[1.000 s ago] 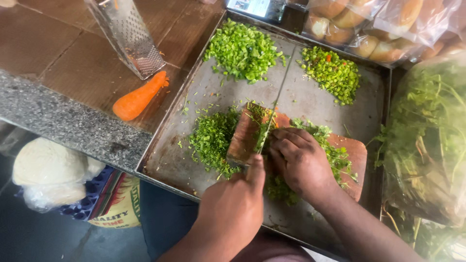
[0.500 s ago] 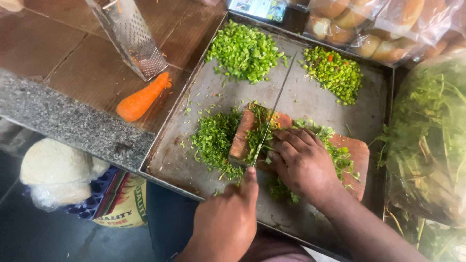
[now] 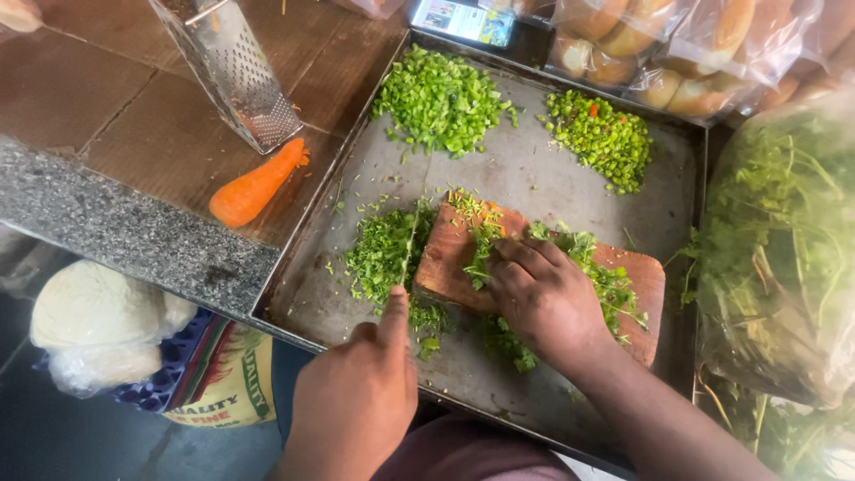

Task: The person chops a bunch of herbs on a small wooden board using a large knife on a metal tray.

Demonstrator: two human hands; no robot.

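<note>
left hand is shut round a knife, blade down in the chopped herbs left of the wood board. right hand presses flat w/ fingers together on green leaves on the board, in the metal tray. carrot & grater lie far left.

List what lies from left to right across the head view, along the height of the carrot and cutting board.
Carrot → chopped herbs in the tray → cutting board → right hand → bag of greens.
</note>
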